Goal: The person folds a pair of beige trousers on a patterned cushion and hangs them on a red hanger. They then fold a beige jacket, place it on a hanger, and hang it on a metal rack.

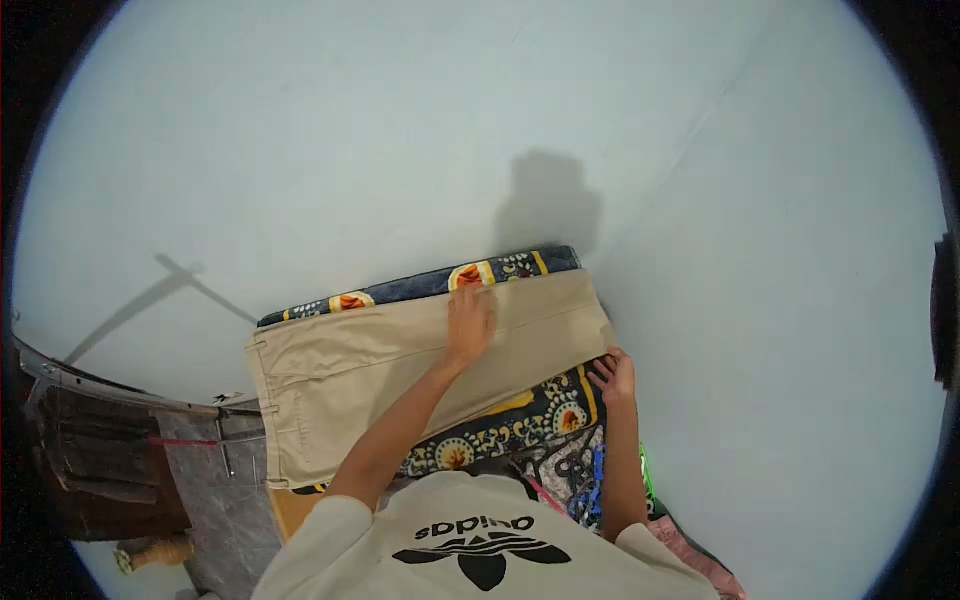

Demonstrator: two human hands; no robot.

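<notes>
A pair of beige trousers (360, 360), folded lengthwise, lies across a dark blanket (517, 431) with yellow and orange patterns. Its waistband with belt loops (271, 416) is at the left, and the leg ends at the right. My left hand (471, 322) rests palm down near the upper edge of the trousers, fingertips towards the blanket's far strip. At the lower corner of the leg end is my right hand (616, 379). Its fingers are spread and touch the fabric edge; whether they pinch it is not clear.
Pale walls (375, 150) rise just beyond the blanket and on the right. Blue and dark cords (589, 491) lie by my right forearm, with pink fabric (686, 551) below. To the left are a metal rail (142, 394), a grey floor surface (217, 495) and a wooden edge (285, 514).
</notes>
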